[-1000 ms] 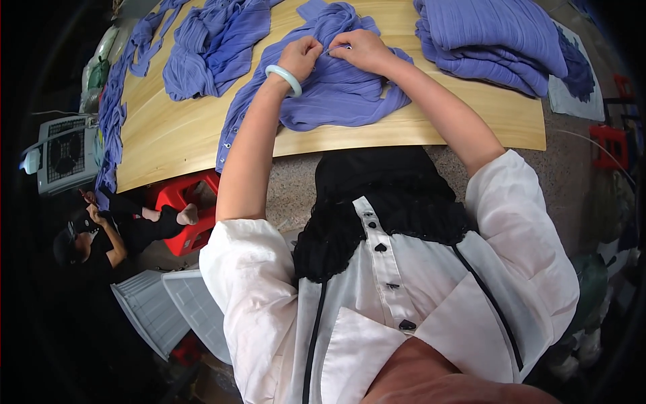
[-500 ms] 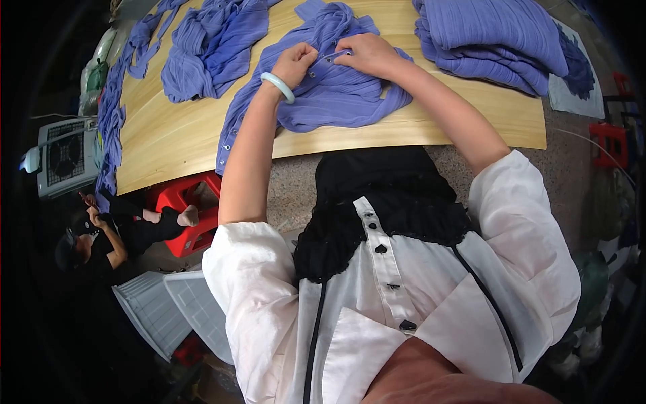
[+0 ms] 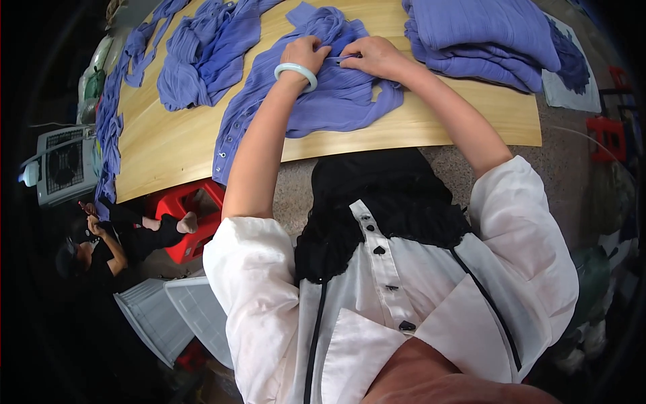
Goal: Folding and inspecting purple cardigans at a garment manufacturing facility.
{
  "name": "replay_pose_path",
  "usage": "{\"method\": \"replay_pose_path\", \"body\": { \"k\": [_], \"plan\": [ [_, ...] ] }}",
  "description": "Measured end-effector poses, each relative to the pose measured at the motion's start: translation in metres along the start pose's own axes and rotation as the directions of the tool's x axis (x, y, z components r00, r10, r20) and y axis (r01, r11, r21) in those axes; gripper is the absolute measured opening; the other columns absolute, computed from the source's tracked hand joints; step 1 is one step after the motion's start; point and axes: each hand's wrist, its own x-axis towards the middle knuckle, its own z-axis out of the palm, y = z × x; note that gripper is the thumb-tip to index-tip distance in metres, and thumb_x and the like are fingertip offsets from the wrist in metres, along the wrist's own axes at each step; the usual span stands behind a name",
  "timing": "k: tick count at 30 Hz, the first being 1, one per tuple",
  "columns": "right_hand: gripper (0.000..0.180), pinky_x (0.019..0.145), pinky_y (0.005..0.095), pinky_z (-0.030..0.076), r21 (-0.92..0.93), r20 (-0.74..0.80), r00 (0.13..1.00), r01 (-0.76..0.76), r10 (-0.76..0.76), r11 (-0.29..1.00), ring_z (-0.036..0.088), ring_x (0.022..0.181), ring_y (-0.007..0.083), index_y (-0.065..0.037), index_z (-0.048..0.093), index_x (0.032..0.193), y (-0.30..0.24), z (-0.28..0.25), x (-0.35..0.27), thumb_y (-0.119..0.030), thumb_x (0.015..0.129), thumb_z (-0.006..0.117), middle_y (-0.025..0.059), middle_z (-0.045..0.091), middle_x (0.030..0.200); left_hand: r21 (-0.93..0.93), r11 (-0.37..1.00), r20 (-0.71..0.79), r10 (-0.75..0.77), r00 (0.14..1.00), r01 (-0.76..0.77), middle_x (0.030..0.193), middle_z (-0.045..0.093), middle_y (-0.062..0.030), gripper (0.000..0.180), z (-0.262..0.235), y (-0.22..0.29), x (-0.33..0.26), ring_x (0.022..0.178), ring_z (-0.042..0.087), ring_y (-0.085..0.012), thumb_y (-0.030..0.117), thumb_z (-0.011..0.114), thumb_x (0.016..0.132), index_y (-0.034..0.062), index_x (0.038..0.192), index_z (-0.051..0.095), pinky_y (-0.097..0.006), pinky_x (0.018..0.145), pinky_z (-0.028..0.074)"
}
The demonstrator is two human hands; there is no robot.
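Note:
On the wooden table lies a crinkled blue-violet garment (image 3: 336,111), spread loosely with a row of small round fasteners along one edge at its lower left. My left hand (image 3: 305,55), with a pale bangle on its wrist, pinches the garment's edge near the middle. Just to its right, my right hand (image 3: 374,56) grips the same edge between thumb and fingers. A short, narrow stretch of the edge shows between the two hands. What lies right under the fingertips is too small to make out.
A thick folded stack of the same cloth (image 3: 481,44) sits at right on the table (image 3: 471,114). Another crumpled garment (image 3: 208,57) lies left. Beyond the left edge are a red stool (image 3: 180,229), a seated person (image 3: 111,246) and a grey fan unit (image 3: 64,165).
My left hand has moved right along the garment's edge, closer to my right hand. My right hand has shifted only slightly.

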Motion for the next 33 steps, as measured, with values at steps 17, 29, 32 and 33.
{"method": "replay_pose_path", "body": {
  "k": [17, 29, 32, 33],
  "plan": [
    [0.024, 0.075, 0.0366, 0.043, 0.014, -0.319, 0.927, -0.205, 0.199, 0.979, 0.055, 0.085, 0.0284, -0.009, 0.058, 0.093, 0.053, 0.003, 0.049, -0.017, 0.072, 0.05, 0.0122, 0.06, 0.086, -0.334, 0.941, 0.053, -0.045, 0.998, 0.061, 0.065, 0.059, -0.0102, 0.022, 0.002, -0.012, -0.019, 0.057, 0.055, -0.0192, 0.021, 0.062, 0.07, 0.002, 0.081, 0.059, -0.028, 0.055, 0.043],
    [0.04, 0.076, 0.0389, 0.043, -0.142, -0.103, 0.994, 0.024, -0.039, 0.99, 0.054, 0.087, 0.031, -0.014, 0.051, 0.109, 0.044, 0.024, 0.068, -0.02, 0.069, 0.053, 0.0138, 0.057, 0.094, -0.748, 0.593, 0.304, -0.094, 0.948, 0.299, 0.067, 0.047, 0.0061, 0.011, -0.017, -0.042, -0.054, 0.059, 0.039, -0.0018, 0.014, 0.053, 0.08, 0.0039, 0.085, 0.054, -0.016, 0.051, 0.029],
    [0.032, 0.073, 0.0396, 0.044, -0.112, -0.234, 0.971, 0.029, -0.054, 0.993, 0.054, 0.085, 0.0313, -0.014, 0.056, 0.102, 0.046, 0.031, 0.072, -0.022, 0.071, 0.049, 0.0146, 0.058, 0.089, -0.739, 0.608, 0.295, -0.095, 0.951, 0.29, 0.067, 0.047, 0.0058, 0.011, -0.024, -0.038, -0.064, 0.06, 0.039, -0.0018, 0.013, 0.052, 0.081, 0.0032, 0.085, 0.053, -0.016, 0.053, 0.03],
    [0.029, 0.072, 0.0399, 0.044, -0.084, -0.301, 0.952, 0.024, -0.048, 0.996, 0.054, 0.084, 0.0314, -0.014, 0.059, 0.098, 0.048, 0.032, 0.074, -0.022, 0.073, 0.047, 0.0151, 0.058, 0.087, -0.721, 0.637, 0.284, -0.086, 0.955, 0.272, 0.068, 0.047, 0.0056, 0.011, -0.025, -0.038, -0.066, 0.061, 0.039, -0.0018, 0.013, 0.052, 0.081, 0.0028, 0.086, 0.052, -0.016, 0.053, 0.031]
  ]
}}
